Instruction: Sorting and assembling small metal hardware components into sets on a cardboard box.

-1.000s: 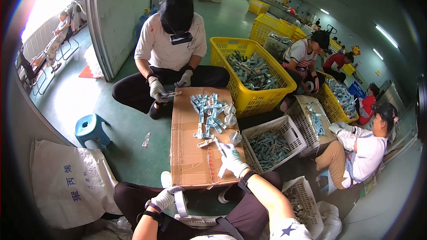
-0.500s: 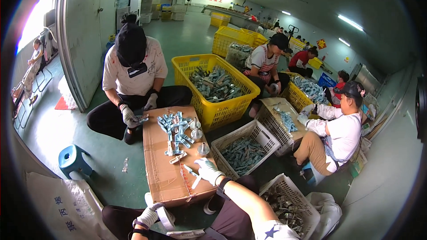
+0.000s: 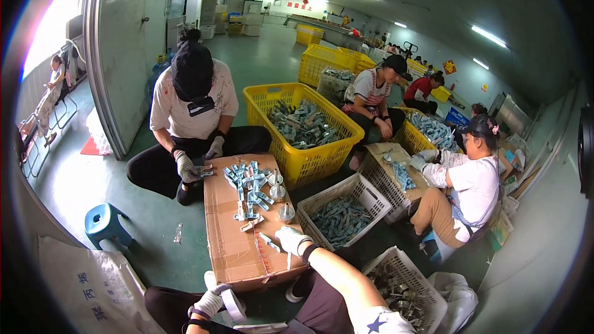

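The right hand (image 3: 291,239), gloved, is reaching over the flattened cardboard box (image 3: 232,247) serving as a table and closing on a small packaged part (image 3: 270,242) at its near edge. The left hand (image 3: 209,302) is gripping a roll of tape (image 3: 233,305) low near the lap, keeping it ready. More blue parts (image 3: 249,187) are lying heaped farther up.

— What sort of room is it?
— A long workshop with a green floor (image 3: 260,68), grey walls and ceiling strip lights (image 3: 489,35).
— Any daylight?
— A bright doorway (image 3: 52,43) on the left; a blue stool (image 3: 104,221) nearby.
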Demonstrator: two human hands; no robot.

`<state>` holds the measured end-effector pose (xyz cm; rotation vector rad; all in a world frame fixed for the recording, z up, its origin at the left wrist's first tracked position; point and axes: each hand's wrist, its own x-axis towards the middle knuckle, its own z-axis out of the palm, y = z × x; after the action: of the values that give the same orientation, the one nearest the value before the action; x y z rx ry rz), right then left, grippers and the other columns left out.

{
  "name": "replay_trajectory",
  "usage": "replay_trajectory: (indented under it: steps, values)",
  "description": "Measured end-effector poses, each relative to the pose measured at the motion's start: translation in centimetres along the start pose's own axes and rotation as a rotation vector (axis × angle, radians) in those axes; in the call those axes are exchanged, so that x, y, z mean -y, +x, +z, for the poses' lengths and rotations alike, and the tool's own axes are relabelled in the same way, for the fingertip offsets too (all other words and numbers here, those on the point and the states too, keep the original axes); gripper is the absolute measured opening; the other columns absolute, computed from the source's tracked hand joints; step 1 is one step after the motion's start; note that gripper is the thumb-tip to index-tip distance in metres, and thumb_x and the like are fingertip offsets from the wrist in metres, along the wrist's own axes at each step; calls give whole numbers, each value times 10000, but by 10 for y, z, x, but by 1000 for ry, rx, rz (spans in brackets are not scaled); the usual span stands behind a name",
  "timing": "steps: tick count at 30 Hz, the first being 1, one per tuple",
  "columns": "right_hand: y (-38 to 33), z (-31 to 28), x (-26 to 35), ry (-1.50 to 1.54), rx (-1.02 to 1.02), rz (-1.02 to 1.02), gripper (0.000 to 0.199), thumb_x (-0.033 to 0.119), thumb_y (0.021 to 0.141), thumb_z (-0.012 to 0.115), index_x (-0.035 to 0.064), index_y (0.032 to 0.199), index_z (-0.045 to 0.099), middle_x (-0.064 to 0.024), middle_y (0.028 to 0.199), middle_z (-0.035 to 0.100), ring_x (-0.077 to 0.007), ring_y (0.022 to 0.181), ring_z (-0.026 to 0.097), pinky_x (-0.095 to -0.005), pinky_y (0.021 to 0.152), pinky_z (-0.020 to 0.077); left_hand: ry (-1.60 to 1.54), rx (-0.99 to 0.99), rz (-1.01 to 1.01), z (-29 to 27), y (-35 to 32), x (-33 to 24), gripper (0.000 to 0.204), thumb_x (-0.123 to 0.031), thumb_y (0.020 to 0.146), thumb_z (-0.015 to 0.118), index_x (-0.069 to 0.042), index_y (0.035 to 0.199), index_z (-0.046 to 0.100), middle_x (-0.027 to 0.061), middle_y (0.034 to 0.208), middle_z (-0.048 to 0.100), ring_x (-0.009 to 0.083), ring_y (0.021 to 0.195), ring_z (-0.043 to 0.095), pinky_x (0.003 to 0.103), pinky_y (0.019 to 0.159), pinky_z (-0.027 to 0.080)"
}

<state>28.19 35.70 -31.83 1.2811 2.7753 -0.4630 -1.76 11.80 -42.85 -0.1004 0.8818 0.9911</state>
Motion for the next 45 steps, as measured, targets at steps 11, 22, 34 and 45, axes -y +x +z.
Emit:
replay_trajectory:
  steps: [11, 22, 34, 45]
  values:
    - [17, 23, 12, -25, 9, 48, 155, 188, 844, 598, 77, 867, 703, -196, 944, 659, -365, 906, 633, -443, 809, 497, 47, 24, 89, 11, -6, 3, 242, -94, 915, 620, 11, 1118, 539, 117, 928, 634, 253, 857, 601, 344, 849, 495]
    - [16, 31, 26, -10, 113, -115, 200, 162, 845, 586, 25, 831, 731, -200, 839, 712, -345, 792, 705, -430, 726, 554, 22, 22, 53, 17, -8, -3, 271, -50, 895, 638, 7, 1142, 543, 101, 957, 633, 232, 848, 614, 329, 817, 510]
    - [37, 55, 54, 123, 69, -128, 201, 121, 895, 498, 45, 889, 684, -165, 816, 701, -358, 790, 685, -465, 735, 539, -57, 28, 36, 39, -29, -1, 268, -35, 908, 602, 8, 1163, 529, 114, 969, 637, 245, 889, 608, 330, 861, 501]
    - [-1, 36, 14, 129, -168, -1, 301, 60, 805, 547, 50, 1097, 617, -200, 998, 645, -383, 946, 627, -462, 826, 498, 10, 30, 94, 17, -10, 4, 128, -51, 952, 548, -38, 1079, 558, 63, 909, 609, 200, 821, 569, 307, 788, 488]
